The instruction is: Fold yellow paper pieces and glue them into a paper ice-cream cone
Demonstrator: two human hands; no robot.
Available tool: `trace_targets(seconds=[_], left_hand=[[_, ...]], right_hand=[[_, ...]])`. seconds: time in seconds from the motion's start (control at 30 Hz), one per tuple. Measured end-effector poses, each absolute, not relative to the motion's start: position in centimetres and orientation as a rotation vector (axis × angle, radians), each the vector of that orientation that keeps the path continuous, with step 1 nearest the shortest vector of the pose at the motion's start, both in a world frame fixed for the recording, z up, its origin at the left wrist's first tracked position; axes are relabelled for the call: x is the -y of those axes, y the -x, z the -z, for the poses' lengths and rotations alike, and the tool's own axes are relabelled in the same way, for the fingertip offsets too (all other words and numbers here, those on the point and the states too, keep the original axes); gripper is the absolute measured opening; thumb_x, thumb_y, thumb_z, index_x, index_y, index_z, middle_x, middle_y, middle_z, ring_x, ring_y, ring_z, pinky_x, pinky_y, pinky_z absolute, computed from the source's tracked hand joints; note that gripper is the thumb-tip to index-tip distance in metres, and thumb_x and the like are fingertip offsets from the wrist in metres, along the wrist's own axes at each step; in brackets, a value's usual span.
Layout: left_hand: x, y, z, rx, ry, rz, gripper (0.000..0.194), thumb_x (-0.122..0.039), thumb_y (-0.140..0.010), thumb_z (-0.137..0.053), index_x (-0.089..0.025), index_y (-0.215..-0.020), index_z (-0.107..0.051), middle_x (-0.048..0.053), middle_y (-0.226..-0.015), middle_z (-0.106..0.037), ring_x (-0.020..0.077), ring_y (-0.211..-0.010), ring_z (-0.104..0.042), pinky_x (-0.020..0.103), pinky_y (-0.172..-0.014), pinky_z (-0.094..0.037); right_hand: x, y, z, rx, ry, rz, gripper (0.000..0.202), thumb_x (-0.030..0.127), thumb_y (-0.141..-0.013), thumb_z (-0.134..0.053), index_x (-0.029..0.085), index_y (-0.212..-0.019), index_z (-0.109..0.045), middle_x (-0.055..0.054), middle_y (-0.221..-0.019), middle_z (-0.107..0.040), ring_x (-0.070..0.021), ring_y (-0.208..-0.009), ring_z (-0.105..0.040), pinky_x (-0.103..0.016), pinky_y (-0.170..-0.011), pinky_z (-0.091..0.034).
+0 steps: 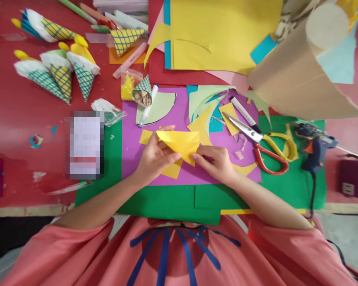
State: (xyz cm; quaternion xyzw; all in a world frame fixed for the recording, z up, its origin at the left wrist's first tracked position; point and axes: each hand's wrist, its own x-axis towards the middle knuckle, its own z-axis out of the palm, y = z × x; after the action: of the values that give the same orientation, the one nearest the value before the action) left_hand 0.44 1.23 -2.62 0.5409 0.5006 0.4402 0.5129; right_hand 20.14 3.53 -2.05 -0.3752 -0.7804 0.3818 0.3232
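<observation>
A yellow paper piece, curved into a cone-like shape with its wide edge upward, is held between both hands above the purple sheet. My left hand grips its left side, thumb across the front. At its lower right, my right hand pinches the edge between thumb and fingers. Yellow scraps lie beneath. Behind the hands rest a pale green quarter-circle with a marker on it. Scissors with red and yellow handles lie right of my right hand.
Finished patterned cones lie at the upper left. A blue glue gun is at the right, below a large brown paper roll. Yellow sheets are stacked at the back. A blurred-out rectangle lies left.
</observation>
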Motion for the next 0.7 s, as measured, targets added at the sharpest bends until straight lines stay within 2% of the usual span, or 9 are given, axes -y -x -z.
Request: trace_targets(seconds=[0.07, 0.17, 0.23, 0.33, 0.43, 0.5, 0.7], left_hand=[[-1.03, -0.8, 2.66, -1.149, -1.25, -1.046, 0.047, -0.046, -0.08, -0.069, -0.024, -0.116, -0.049, 0.008, -0.111, -0.069, 0.0204, -0.1, -0.07, 0.028, -0.078, -0.059], [-1.12, -0.96, 2.66, -1.116, -1.154, -1.042, 0.04, -0.043, -0.081, -0.068, -0.023, -0.11, -0.047, 0.005, -0.097, -0.073, 0.0178, -0.088, -0.073, 0.026, -0.074, -0.06], [-1.35, -0.8, 2.6, -1.149, -1.111, -1.041, 0.04, -0.041, -0.08, -0.07, -0.023, -0.107, -0.048, 0.003, -0.09, -0.074, 0.0173, -0.084, -0.073, 0.025, -0.072, -0.06], [-1.66, -0.46, 2.45, -1.204, -1.07, -1.029, 0.042, -0.042, -0.076, -0.073, -0.022, -0.105, -0.05, 0.003, -0.086, -0.074, 0.0182, -0.08, -0.073, 0.023, -0.064, -0.059], [-1.65, -0.36, 2.26, -1.234, -1.058, -0.99, 0.038, -0.042, -0.075, -0.074, -0.019, -0.099, -0.056, 0.004, -0.083, -0.074, 0.0183, -0.077, -0.073, 0.023, -0.06, -0.057], [-1.5, -0.4, 2.14, -1.247, -1.08, -0.964, 0.032, -0.041, -0.076, -0.073, -0.017, -0.092, -0.06, 0.004, -0.082, -0.074, 0.0169, -0.075, -0.071, 0.023, -0.061, -0.057], [-1.18, -0.35, 1.91, -1.312, -1.136, -0.859, 0.027, -0.04, -0.075, -0.071, -0.016, -0.076, -0.059, -0.002, -0.062, -0.063, 0.0096, -0.053, -0.059, 0.018, -0.049, -0.049]], right_hand=[[-3.22, -19.92, 2.27, 2.063, 0.981, -1.023, 0.037, 0.034, -0.095, -0.05, 0.018, -0.062, -0.056, 0.003, -0.05, -0.051, -0.0074, -0.046, -0.044, -0.021, -0.048, -0.035], [-2.95, -19.81, 2.58, 2.11, 0.889, -1.072, 0.033, 0.036, -0.094, -0.051, 0.018, -0.068, -0.061, 0.002, -0.052, -0.055, -0.0073, -0.046, -0.047, -0.021, -0.048, -0.035], [-2.91, -19.88, 2.62, 2.09, 0.898, -1.124, 0.032, 0.04, -0.093, -0.053, 0.018, -0.071, -0.061, 0.001, -0.055, -0.058, -0.0073, -0.046, -0.048, -0.02, -0.047, -0.036], [-3.01, -19.99, 2.56, 1.876, 1.087, -1.187, 0.032, 0.044, -0.088, -0.059, 0.019, -0.068, -0.054, 0.005, -0.052, -0.051, -0.0057, -0.043, -0.042, -0.02, -0.043, -0.033], [-3.14, -19.94, 2.65, 1.685, 1.158, -1.306, 0.029, 0.044, -0.082, -0.067, 0.019, -0.085, -0.053, 0.007, -0.056, -0.049, -0.0051, -0.042, -0.041, -0.019, -0.04, -0.031], [-3.17, -19.82, 2.79, 1.684, 1.134, -1.371, 0.036, 0.043, -0.078, -0.071, 0.018, -0.096, -0.054, 0.006, -0.061, -0.053, -0.0055, -0.044, -0.044, -0.019, -0.041, -0.033], [-3.21, -19.58, 2.82, 1.789, 1.175, -1.328, 0.025, 0.039, -0.086, -0.063, 0.017, -0.075, -0.055, 0.006, -0.057, -0.047, -0.0054, -0.049, -0.039, -0.02, -0.048, -0.034]])
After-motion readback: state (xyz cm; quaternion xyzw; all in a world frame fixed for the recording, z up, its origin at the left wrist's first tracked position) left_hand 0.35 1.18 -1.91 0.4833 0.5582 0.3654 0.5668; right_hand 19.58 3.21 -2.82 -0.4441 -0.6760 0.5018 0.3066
